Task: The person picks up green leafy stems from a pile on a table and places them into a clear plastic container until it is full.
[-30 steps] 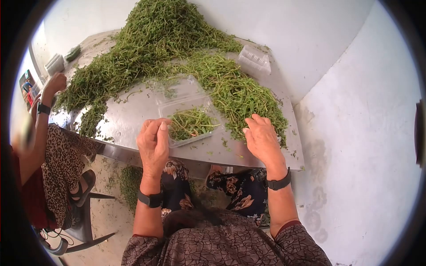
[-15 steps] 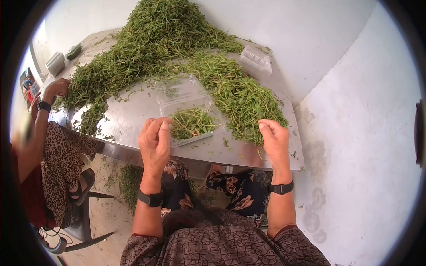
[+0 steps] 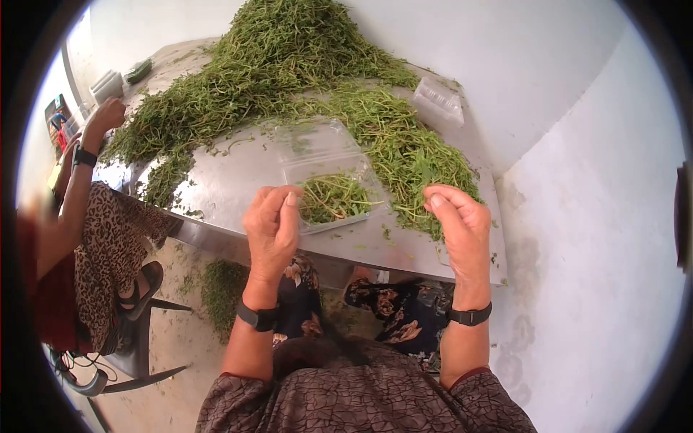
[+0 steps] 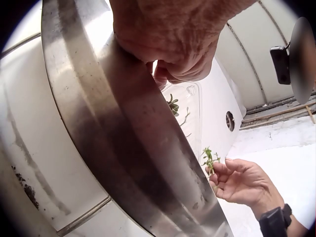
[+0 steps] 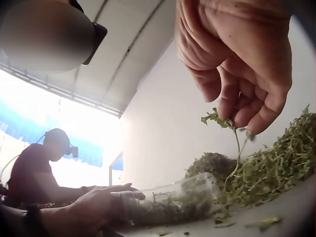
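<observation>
My right hand (image 3: 468,227) is raised over the front of the near greens pile (image 3: 415,155). Its thumb and fingertips pinch a leafy sprig (image 5: 237,143), whose thin stem hangs down in the right wrist view. In the left wrist view the sprig's small leaves stick up past the fingers. A clear plastic clamshell box (image 3: 377,211) sits near the table's front edge, its lid (image 3: 317,141) folded back, with cut green stems (image 3: 332,195) inside. My left hand (image 3: 271,229) grips the box's left side, fingers at its rim in the right wrist view.
A tall heap of greens (image 3: 289,58) covers the back of the metal table (image 3: 231,173). Stacked clear boxes (image 3: 438,102) stand at the back right by the wall. At the left, another person's hand (image 3: 108,115) is at the heap; a chair (image 3: 133,353) is below.
My right hand has drawn back from the pile, and its spread fingers have closed to pinch a sprig. My left hand stays at the box. The head view has shifted slightly.
</observation>
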Demonstrator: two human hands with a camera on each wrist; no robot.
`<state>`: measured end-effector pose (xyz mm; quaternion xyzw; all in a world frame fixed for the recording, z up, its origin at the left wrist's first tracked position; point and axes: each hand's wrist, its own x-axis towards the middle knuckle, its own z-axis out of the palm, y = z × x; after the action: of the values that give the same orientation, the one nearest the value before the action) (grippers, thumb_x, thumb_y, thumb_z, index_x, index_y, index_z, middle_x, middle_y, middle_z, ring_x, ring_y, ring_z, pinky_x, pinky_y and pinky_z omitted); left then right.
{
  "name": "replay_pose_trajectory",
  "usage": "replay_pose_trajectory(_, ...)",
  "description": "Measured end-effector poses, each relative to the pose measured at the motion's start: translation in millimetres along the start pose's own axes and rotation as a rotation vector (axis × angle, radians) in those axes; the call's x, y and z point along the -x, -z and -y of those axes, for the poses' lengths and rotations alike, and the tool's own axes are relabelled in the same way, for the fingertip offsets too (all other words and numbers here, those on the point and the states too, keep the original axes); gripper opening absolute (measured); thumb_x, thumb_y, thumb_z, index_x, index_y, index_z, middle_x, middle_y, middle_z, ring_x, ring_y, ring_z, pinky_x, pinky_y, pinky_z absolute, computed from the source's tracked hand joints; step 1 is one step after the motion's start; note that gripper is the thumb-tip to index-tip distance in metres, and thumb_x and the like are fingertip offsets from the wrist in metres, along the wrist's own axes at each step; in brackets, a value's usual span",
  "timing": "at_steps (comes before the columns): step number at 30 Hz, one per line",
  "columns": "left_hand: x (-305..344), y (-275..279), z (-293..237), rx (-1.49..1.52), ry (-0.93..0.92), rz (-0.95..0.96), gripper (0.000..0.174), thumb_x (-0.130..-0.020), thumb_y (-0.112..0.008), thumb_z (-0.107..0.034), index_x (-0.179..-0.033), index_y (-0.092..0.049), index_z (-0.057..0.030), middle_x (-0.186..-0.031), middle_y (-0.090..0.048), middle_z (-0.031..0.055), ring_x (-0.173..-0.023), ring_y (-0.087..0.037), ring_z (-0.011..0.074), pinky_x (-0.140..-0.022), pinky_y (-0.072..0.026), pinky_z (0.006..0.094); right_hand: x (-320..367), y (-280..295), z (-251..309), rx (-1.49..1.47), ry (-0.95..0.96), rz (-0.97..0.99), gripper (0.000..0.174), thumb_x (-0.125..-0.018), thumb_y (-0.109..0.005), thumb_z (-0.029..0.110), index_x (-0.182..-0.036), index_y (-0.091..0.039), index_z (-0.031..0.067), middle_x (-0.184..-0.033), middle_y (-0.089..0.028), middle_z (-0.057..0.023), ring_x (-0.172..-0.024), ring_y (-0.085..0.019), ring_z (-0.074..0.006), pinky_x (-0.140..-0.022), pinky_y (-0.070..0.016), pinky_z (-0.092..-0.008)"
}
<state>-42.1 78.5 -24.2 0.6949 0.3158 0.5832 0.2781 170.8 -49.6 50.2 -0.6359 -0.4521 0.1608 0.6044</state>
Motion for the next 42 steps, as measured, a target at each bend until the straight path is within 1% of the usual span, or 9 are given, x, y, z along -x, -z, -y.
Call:
replay_pose_trajectory(11, 0.3, -0.9, 1.4, 0.003, 0.009, -0.011, 0.018, -0.098, -0.054, -0.010, -0.097, -0.068, 0.0005, -0.075, -0.051, 0.0052, -0.064, -0.044, 0.0137, -0.059, -0.0377, 0.0296, -16.7, -51.2, 42.8, -0.131, 0.102, 0.217, 0.018, -0.094, -0.062, 0.010, -0.101, -0.070, -0.0043, -0.075, -0.059, 0.0051, -0.066, -0.046, -0.0016, -0.058, -0.0370, -0.0198)
replay_pose_trajectory(15, 0.6, -0.6, 0.9, -0.003, 0.008, -0.007, 0.018, -0.099, -0.054, -0.012, -0.097, -0.068, 0.0004, -0.074, -0.051, 0.0051, -0.063, -0.044, 0.0136, -0.059, -0.0375, 0.0296, -23.3, -59.8, 53.2, -0.192, 0.190, 0.178, 0.018, -0.094, -0.062, 0.010, -0.101, -0.070, -0.0043, -0.073, -0.058, 0.0053, -0.065, -0.046, -0.0008, -0.056, -0.0357, -0.0192)
replay_pose_trajectory(20, 0.4, -1.3, 0.4, -0.004, 0.004, -0.016, 0.019, -0.099, -0.054, -0.013, -0.097, -0.068, 0.0004, -0.075, -0.052, 0.0056, -0.063, -0.045, 0.0140, -0.059, -0.0379, 0.0300, -15.2, -77.4, 36.9, -0.183, 0.115, 0.282, 0.018, -0.094, -0.062, 0.010, -0.100, -0.069, -0.0049, -0.076, -0.060, 0.0046, -0.066, -0.047, -0.0005, -0.056, -0.0374, -0.0197)
replay_pose_trajectory(24, -0.2, -1.9, 1.2, -0.019, 0.006, -0.043, 0.013, -0.094, -0.058, -0.007, -0.094, -0.069, -0.0015, -0.074, -0.058, 0.0103, -0.060, -0.055, 0.0195, -0.056, -0.0435, 0.0321, -7.3, -79.8, 24.8, 0.065, 0.206, 0.382, 0.016, -0.091, -0.063, 0.010, -0.095, -0.067, -0.0055, -0.083, -0.067, -0.0102, -0.074, -0.060, -0.0147, -0.068, -0.0490, -0.0300)
replay_pose_trajectory(31, 1.1, -2.3, -0.3, -0.043, 0.027, -0.041, 0.015, -0.095, -0.056, -0.009, -0.097, -0.069, -0.0016, -0.077, -0.061, 0.0110, -0.062, -0.058, 0.0207, -0.059, -0.0460, 0.0330, -5.2, -62.9, 20.6, 0.108, 0.109, 0.375, 0.017, -0.090, -0.064, 0.010, -0.097, -0.067, -0.0053, -0.090, -0.069, -0.0146, -0.079, -0.064, -0.0213, -0.073, -0.0505, -0.0321)
replay_pose_trajectory(35, 1.9, -2.3, -0.6, -0.037, 0.043, -0.033, 0.016, -0.095, -0.056, -0.010, -0.098, -0.069, -0.0017, -0.079, -0.062, 0.0113, -0.063, -0.059, 0.0213, -0.060, -0.0471, 0.0329, 1.6, -63.8, 4.9, 0.137, 0.272, 0.319, 0.016, -0.090, -0.065, 0.010, -0.097, -0.068, -0.0036, -0.097, -0.071, -0.0157, -0.090, -0.066, -0.0285, -0.081, -0.0511, -0.0354)
replay_pose_trajectory(37, 3.0, -3.3, 1.0, -0.015, 0.035, -0.015, 0.020, -0.100, -0.052, -0.013, -0.103, -0.067, -0.0001, -0.078, -0.054, 0.0055, -0.063, -0.046, 0.0126, -0.058, -0.0389, 0.0299, 3.3, -63.7, 3.7, 0.168, 0.304, 0.301, 0.016, -0.089, -0.066, 0.011, -0.097, -0.069, -0.0030, -0.099, -0.071, -0.0155, -0.095, -0.066, -0.0303, -0.084, -0.0510, -0.0365)
replay_pose_trajectory(41, 2.9, -3.2, -1.2, 0.009, 0.041, -0.012, 0.020, -0.100, -0.052, -0.012, -0.103, -0.067, -0.0001, -0.079, -0.056, 0.0058, -0.064, -0.048, 0.0129, -0.059, -0.0401, 0.0298, 4.0, -70.7, 5.7, 0.262, 0.501, 0.347, 0.015, -0.086, -0.068, 0.011, -0.097, -0.069, -0.0003, -0.098, -0.071, -0.0139, -0.096, -0.064, -0.0307, -0.086, -0.0495, -0.0395)
replay_pose_trajectory(42, 2.5, -2.5, -1.2, -0.020, 0.026, -0.024, 0.018, -0.098, -0.053, -0.011, -0.102, -0.068, -0.0011, -0.081, -0.060, 0.0090, -0.066, -0.054, 0.0183, -0.061, -0.0440, 0.0318, 4.7, -74.6, 7.1, 0.292, 0.567, 0.360, 0.016, -0.085, -0.068, 0.011, -0.097, -0.069, 0.0004, -0.096, -0.071, -0.0136, -0.095, -0.063, -0.0310, -0.085, -0.0491, -0.0406)
